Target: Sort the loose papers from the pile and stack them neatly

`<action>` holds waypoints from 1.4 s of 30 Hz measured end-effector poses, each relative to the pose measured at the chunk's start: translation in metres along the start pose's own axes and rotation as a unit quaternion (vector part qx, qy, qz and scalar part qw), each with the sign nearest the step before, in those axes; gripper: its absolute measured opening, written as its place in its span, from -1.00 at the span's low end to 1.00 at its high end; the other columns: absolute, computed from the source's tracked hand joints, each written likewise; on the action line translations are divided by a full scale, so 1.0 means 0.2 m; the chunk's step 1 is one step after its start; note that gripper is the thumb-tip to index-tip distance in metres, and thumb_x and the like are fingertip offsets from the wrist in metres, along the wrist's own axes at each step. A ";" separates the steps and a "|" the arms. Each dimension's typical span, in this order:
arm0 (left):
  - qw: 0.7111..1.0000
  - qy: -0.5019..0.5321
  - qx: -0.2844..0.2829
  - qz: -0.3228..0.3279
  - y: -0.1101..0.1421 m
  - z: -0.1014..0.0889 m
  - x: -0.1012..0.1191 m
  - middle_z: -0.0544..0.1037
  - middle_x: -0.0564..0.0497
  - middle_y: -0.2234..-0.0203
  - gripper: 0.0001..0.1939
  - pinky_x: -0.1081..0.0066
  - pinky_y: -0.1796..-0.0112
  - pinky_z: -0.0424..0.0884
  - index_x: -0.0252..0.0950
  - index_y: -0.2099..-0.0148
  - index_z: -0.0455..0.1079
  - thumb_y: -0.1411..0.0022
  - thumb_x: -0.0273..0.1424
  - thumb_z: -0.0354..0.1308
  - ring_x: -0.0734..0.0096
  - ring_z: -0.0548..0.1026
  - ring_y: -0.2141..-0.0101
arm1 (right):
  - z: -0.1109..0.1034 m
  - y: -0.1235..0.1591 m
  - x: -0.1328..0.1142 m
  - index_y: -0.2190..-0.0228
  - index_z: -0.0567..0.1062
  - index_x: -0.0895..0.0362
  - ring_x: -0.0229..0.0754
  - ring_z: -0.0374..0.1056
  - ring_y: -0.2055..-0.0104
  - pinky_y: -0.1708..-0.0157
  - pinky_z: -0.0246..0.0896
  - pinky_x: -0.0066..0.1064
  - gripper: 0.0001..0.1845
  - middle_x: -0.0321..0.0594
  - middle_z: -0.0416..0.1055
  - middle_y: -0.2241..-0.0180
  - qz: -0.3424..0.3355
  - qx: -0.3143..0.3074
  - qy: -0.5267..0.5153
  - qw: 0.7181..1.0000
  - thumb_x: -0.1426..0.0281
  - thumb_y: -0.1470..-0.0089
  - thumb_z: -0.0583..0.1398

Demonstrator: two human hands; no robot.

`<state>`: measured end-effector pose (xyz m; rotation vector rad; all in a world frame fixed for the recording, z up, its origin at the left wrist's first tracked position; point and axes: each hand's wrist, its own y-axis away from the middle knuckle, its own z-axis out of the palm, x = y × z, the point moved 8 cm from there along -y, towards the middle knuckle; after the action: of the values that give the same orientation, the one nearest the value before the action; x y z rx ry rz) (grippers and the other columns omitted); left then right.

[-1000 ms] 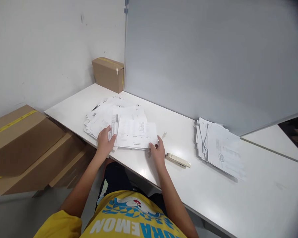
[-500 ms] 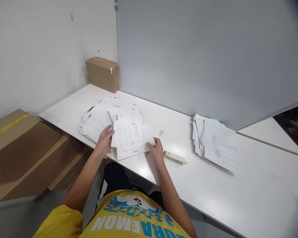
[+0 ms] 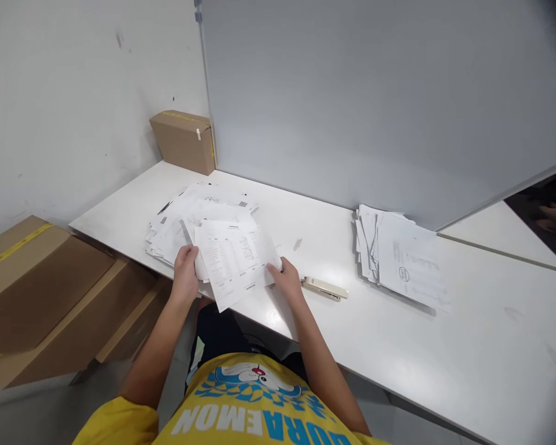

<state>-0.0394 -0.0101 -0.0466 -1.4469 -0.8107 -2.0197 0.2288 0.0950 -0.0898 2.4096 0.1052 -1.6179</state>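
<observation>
Printed paper sheets [image 3: 234, 259] are held between my two hands, over the table's front edge. My left hand [image 3: 186, 272] pinches them at their left side. At the right edge, my right hand [image 3: 285, 276] grips them with the thumb on top. Behind and left of them lies a loose pile of papers [image 3: 167, 225], partly covered by the held sheets. A beige stapler [image 3: 325, 288] rests on the table just right of my right hand. How many sheets I hold is unclear.
A stack of papers [image 3: 410, 262] lies on the right part of the white table [image 3: 482, 352]. One cardboard box [image 3: 183, 143] stands in the back corner against a grey partition [image 3: 375, 105]. More cardboard boxes [image 3: 46, 296] are stacked at the left, below table height.
The held sheets have tilted and fanned apart a little, their lower corner now nearer me. My left hand has come slightly lower. The camera view has shifted a bit.
</observation>
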 end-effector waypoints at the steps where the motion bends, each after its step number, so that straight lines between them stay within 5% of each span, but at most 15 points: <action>1: 1.000 0.005 0.020 0.002 0.00 -0.02 0.00 0.50 0.07 0.38 -0.68 0.47 0.36 0.42 -0.20 0.32 0.28 -0.02 -0.17 0.32 0.36 0.50 0.30 | 0.01 0.00 0.00 0.35 0.43 0.10 -0.08 0.33 0.37 0.36 0.19 -0.29 -0.69 -0.21 0.45 0.39 0.001 -0.017 0.001 1.000 0.13 0.03 0.14; 6: 0.993 0.015 0.112 0.038 -0.01 -0.12 0.01 0.50 0.05 0.33 -0.70 0.46 0.35 0.46 -0.17 0.24 0.22 -0.12 -0.16 0.23 0.36 0.53 0.25 | 0.03 0.02 -0.03 0.43 0.38 0.06 -0.12 0.27 0.41 0.38 0.12 -0.32 -0.76 -0.29 0.40 0.45 -0.017 -0.039 0.045 0.998 0.15 0.05 0.14; 9: 0.992 0.003 0.117 0.041 -0.04 -0.13 0.01 0.54 -0.01 0.21 -0.70 0.41 0.28 0.52 -0.15 0.13 0.23 -0.18 -0.16 0.19 0.31 0.56 0.17 | 0.02 0.03 -0.04 0.41 0.37 0.06 -0.11 0.28 0.39 0.36 0.13 -0.31 -0.77 -0.27 0.43 0.40 -0.022 -0.034 0.041 0.998 0.16 0.05 0.14; 12: 0.999 -0.002 0.031 0.007 -0.10 -0.09 0.01 0.58 -0.11 0.09 -0.62 0.30 0.14 0.56 -0.22 0.03 0.33 -0.13 -0.25 0.27 0.19 0.56 0.06 | 0.01 0.02 -0.05 0.41 0.36 0.05 -0.08 0.30 0.34 0.33 0.14 -0.30 -0.75 -0.25 0.43 0.39 -0.024 -0.021 0.031 0.999 0.14 0.04 0.14; 17: 0.980 -0.020 -0.163 -0.113 -0.21 0.06 0.02 0.64 -0.25 0.20 -0.56 0.13 0.10 0.56 -0.39 0.09 0.51 -0.12 -0.13 0.27 -0.09 0.58 0.07 | 0.03 0.02 -0.06 0.48 0.29 0.04 -0.12 0.23 0.43 0.38 0.08 -0.31 -0.76 -0.31 0.31 0.50 -0.046 -0.044 0.045 0.997 0.14 0.03 0.13; 20: 0.975 -0.012 -0.183 -0.125 -0.28 0.11 0.03 0.65 -0.24 0.21 -0.50 0.06 0.07 0.55 -0.39 0.05 0.52 -0.18 -0.06 0.18 -0.12 0.58 0.08 | 0.03 0.02 -0.06 0.50 0.32 0.05 -0.13 0.22 0.44 0.39 0.10 -0.31 -0.78 -0.32 0.29 0.52 -0.056 -0.044 0.044 0.996 0.16 0.04 0.14; 25: 0.971 -0.035 -0.197 -0.127 -0.33 0.16 -0.02 0.63 -0.25 0.13 -0.57 0.07 -0.05 0.50 -0.38 -0.05 0.48 -0.14 -0.33 0.26 -0.03 0.59 0.06 | 0.01 -0.02 -0.05 0.37 0.44 0.07 -0.11 0.29 0.44 0.45 0.21 -0.29 -0.74 -0.25 0.40 0.45 -0.024 -0.027 -0.047 0.998 0.17 0.08 0.19; 31: 0.978 -0.013 -0.193 -0.073 -0.30 0.19 0.00 0.62 -0.26 0.08 -0.52 0.02 -0.12 0.43 -0.37 -0.11 0.45 -0.11 -0.42 0.29 -0.01 0.56 -0.01 | 0.02 -0.10 -0.05 0.40 0.40 0.07 -0.11 0.37 0.35 0.37 0.26 -0.31 -0.77 -0.25 0.44 0.39 0.027 -0.038 -0.180 0.983 0.20 0.09 0.22; 39: 0.989 0.040 -0.127 -0.058 -0.18 0.12 0.01 0.60 -0.21 0.03 -0.62 0.07 -0.11 0.48 -0.37 -0.06 0.49 -0.31 -0.26 0.09 -0.02 0.49 -0.10 | 0.07 -0.12 -0.03 0.32 0.37 0.08 -0.16 0.37 0.39 0.40 0.27 -0.35 -0.63 -0.31 0.43 0.43 0.047 -0.101 -0.261 0.959 0.20 0.19 0.29; 42: 0.993 0.079 -0.081 -0.035 -0.14 0.08 0.01 0.60 -0.20 0.03 -0.62 0.11 -0.14 0.45 -0.39 -0.10 0.45 -0.34 -0.30 0.07 0.05 0.44 -0.16 | 0.01 -0.12 0.00 0.31 0.34 0.06 -0.17 0.36 0.43 0.40 0.28 -0.35 -0.62 -0.36 0.40 0.47 0.040 -0.046 -0.261 0.963 0.23 0.22 0.29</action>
<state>-0.0491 0.0205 -0.0460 -1.3382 -0.6516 -2.2666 0.2231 0.1189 -0.0944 1.8197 -0.0120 -2.0919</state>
